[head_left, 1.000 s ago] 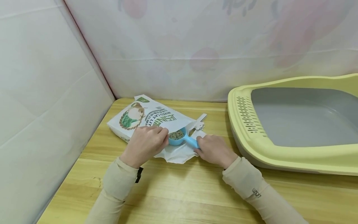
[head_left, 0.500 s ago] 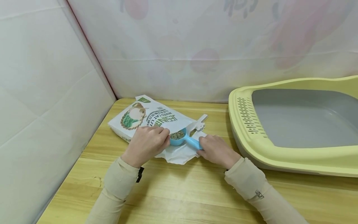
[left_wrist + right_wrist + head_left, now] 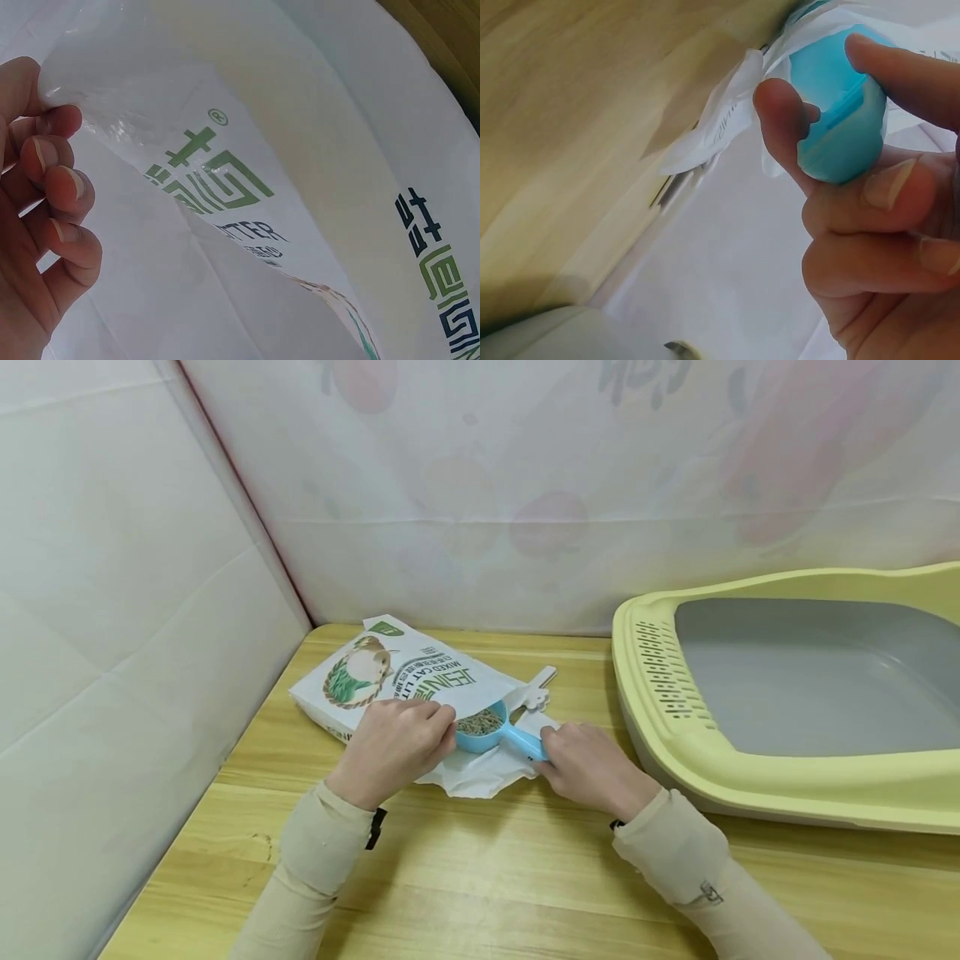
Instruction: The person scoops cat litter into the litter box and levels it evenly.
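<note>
A white cat litter bag (image 3: 438,662) lies on its side on the table, its mouth facing right. My left hand (image 3: 393,745) pinches the upper edge of that mouth and lifts it; in the left wrist view the bag's film (image 3: 112,124) is caught at the fingertips. A light blue scoop (image 3: 527,743) sits in the opening, its cup full of brownish-green litter pellets (image 3: 480,722). The cup's left part is hidden under the bag and my left hand. My right hand (image 3: 596,767) grips the scoop's handle (image 3: 847,142), thumb and fingers around it.
A large litter box (image 3: 738,777) with a yellow rim and grey inside stands on the right. Beside the bag's mouth lies a white, flower-shaped item (image 3: 538,692) with a flat handle. Fabric walls (image 3: 450,568) border the wooden table (image 3: 480,868) behind and at left.
My right hand has moved slightly right, drawing the scoop a little out of the bag, so more of the cup shows. The left hand keeps its hold on the bag's edge.
</note>
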`<move>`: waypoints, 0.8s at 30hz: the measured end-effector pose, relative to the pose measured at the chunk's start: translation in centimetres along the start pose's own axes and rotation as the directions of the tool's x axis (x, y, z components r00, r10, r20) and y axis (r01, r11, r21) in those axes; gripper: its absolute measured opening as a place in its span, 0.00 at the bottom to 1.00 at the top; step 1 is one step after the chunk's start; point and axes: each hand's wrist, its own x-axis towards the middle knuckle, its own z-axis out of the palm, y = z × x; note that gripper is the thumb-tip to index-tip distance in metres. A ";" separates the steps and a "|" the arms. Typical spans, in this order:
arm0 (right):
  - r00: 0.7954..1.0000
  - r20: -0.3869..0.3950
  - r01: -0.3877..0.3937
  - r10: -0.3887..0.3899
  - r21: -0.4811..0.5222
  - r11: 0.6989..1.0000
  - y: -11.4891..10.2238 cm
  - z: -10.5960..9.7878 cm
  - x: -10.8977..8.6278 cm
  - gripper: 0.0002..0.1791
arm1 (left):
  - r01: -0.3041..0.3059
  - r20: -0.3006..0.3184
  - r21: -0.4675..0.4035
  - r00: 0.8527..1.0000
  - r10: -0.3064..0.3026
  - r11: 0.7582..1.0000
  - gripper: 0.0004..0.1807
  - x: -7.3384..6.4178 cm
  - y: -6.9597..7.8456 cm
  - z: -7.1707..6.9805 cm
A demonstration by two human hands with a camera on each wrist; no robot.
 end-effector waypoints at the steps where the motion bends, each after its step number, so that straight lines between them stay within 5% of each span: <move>1: 1.000 -0.008 0.005 -0.005 -0.008 1.000 0.0 0.0 -0.1 0.15 | 0.000 0.000 0.000 1.000 0.000 1.000 0.14 0.0 0.0 0.0; 24: 0.998 -0.003 0.065 -0.064 0.034 0.997 0.1 -1.8 -2.4 0.16 | 0.003 0.004 0.014 1.000 -0.003 1.000 0.14 0.0 0.0 0.1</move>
